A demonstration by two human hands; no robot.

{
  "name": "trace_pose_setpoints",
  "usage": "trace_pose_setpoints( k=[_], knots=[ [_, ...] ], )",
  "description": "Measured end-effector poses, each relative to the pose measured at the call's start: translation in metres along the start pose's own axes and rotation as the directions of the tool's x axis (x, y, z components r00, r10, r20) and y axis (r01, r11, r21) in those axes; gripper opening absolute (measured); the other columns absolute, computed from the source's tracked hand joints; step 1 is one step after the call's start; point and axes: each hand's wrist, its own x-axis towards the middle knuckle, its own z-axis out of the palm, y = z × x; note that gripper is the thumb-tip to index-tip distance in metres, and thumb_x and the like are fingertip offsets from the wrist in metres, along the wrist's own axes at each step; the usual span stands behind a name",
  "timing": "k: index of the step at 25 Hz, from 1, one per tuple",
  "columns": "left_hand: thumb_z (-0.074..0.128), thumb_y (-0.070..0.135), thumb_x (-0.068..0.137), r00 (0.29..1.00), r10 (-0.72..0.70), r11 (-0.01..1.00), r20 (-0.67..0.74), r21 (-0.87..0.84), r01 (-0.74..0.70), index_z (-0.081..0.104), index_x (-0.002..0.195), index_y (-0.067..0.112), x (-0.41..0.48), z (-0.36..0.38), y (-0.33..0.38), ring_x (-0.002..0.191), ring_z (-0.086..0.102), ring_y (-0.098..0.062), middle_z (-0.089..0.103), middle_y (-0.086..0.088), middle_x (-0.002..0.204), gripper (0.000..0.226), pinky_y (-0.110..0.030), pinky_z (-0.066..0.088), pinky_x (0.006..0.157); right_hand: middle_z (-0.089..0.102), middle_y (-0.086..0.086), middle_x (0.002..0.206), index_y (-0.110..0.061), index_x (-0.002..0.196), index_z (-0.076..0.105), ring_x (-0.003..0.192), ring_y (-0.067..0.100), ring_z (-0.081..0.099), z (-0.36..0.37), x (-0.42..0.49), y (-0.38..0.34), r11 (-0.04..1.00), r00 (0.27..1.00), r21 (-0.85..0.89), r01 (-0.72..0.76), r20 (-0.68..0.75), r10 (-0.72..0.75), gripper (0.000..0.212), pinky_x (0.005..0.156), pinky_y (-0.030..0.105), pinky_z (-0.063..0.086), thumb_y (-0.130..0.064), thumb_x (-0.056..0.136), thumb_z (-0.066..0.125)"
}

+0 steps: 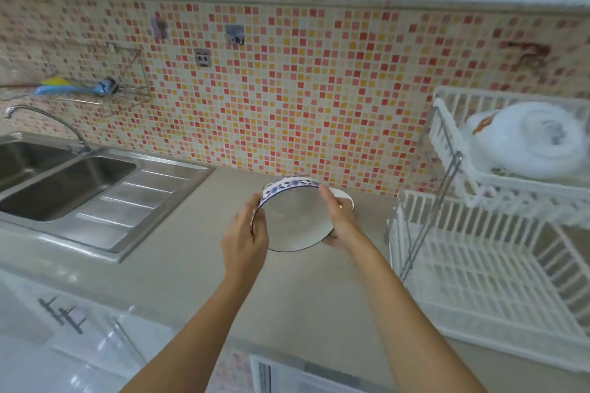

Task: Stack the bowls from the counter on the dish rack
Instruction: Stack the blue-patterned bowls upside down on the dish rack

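A white bowl (292, 217) with a blue flowered band around its outside is tilted above the counter, its inside turned toward me. My left hand (247, 233) grips its left rim and my right hand (340, 218) grips its right rim. Behind the bowl, the edge of another white dish (346, 196) shows on the counter. The white two-tier dish rack (479, 265) stands at the right; its upper tier holds white bowls (536, 137) turned upside down, and its lower tier shows only bare slats.
A steel double sink (64, 182) with a drainboard and tap is at the left. The beige counter (191, 265) runs between sink and rack. A wire wall shelf (127, 92) holds a blue brush. Mosaic tiles cover the wall behind.
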Motion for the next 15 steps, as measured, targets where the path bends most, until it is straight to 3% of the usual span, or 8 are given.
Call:
trace_pose_setpoints(
  k=[3, 5, 8, 10, 12, 13, 15],
  knots=[
    [0.038, 0.041, 0.089, 0.998, 0.049, 0.970, -0.045, -0.236, -0.058, 0.057, 0.129, 0.025, -0.005, -0.011, 0.042, 0.106, 0.063, -0.014, 0.066, -0.003, 0.123, 0.048, -0.024, 0.048, 0.092, 0.053, -0.004, 0.134, -0.041, 0.126, 0.046, 0.113, 0.017, 0.058, -0.021, -0.035, -0.032, 0.978, 0.977, 0.009, 0.211, 0.044, -0.211, 0.081, 0.095, 0.040, 0.052, -0.077, 0.055, 0.060],
    [0.034, 0.042, 0.086, 0.993, 0.108, 0.860, -0.045, -0.497, -0.117, 0.055, 0.126, 0.041, -0.002, -0.022, 0.079, 0.114, 0.056, 0.002, 0.062, 0.003, 0.128, 0.044, -0.020, 0.043, 0.102, 0.056, -0.005, 0.132, -0.042, 0.125, 0.049, 0.111, 0.013, 0.059, -0.035, -0.065, -0.058, 0.922, 0.920, 0.055, 0.382, 0.074, -0.385, 0.078, 0.090, 0.030, 0.051, -0.069, 0.053, 0.062],
    [0.034, 0.038, 0.088, 0.984, 0.159, 0.671, -0.085, -0.721, -0.171, 0.057, 0.110, 0.055, 0.006, -0.035, 0.141, 0.123, 0.053, -0.028, 0.060, -0.006, 0.124, 0.036, -0.057, 0.040, 0.105, 0.061, -0.002, 0.125, -0.037, 0.129, 0.046, 0.098, 0.012, 0.064, -0.060, -0.105, -0.093, 0.818, 0.816, 0.080, 0.570, 0.067, -0.575, 0.087, 0.082, 0.024, 0.054, -0.075, 0.052, 0.064],
    [0.034, 0.039, 0.089, 0.970, 0.217, 0.596, -0.110, -0.772, -0.221, 0.058, 0.103, 0.055, 0.007, -0.036, 0.183, 0.113, 0.056, -0.026, 0.064, 0.002, 0.114, 0.032, -0.056, 0.041, 0.099, 0.069, -0.014, 0.105, -0.040, 0.112, 0.046, 0.088, 0.005, 0.067, -0.085, -0.122, -0.111, 0.766, 0.765, 0.026, 0.642, 0.032, -0.643, 0.083, 0.083, 0.024, 0.054, -0.086, 0.045, 0.060],
    [0.034, 0.039, 0.089, 0.953, 0.285, 0.547, -0.107, -0.798, -0.253, 0.057, 0.101, 0.052, 0.006, -0.033, 0.216, 0.103, 0.057, -0.018, 0.063, 0.015, 0.105, 0.029, -0.047, 0.045, 0.091, 0.070, -0.028, 0.084, -0.042, 0.104, 0.039, 0.076, -0.004, 0.067, -0.114, -0.133, -0.124, 0.736, 0.736, -0.006, 0.677, 0.037, -0.676, 0.060, 0.076, 0.020, 0.054, -0.073, 0.059, 0.062],
    [0.034, 0.039, 0.088, 0.940, 0.332, 0.522, -0.081, -0.814, -0.255, 0.056, 0.102, 0.049, 0.004, -0.025, 0.232, 0.101, 0.056, -0.016, 0.062, 0.015, 0.104, 0.028, -0.043, 0.045, 0.088, 0.069, -0.033, 0.082, -0.043, 0.112, 0.037, 0.075, -0.006, 0.067, -0.139, -0.138, -0.129, 0.720, 0.721, -0.031, 0.693, 0.037, -0.692, 0.055, 0.073, 0.018, 0.055, -0.062, 0.066, 0.063],
    [0.033, 0.041, 0.087, 0.902, 0.431, 0.515, 0.003, -0.822, -0.243, 0.054, 0.111, 0.038, 0.002, 0.000, 0.260, 0.102, 0.056, -0.016, 0.061, 0.010, 0.110, 0.032, -0.038, 0.045, 0.089, 0.069, -0.035, 0.094, -0.048, 0.133, 0.028, 0.089, -0.002, 0.070, -0.187, -0.148, -0.137, 0.701, 0.705, -0.089, 0.708, 0.044, -0.707, 0.077, 0.079, 0.022, 0.058, -0.060, 0.068, 0.067]
  ],
)
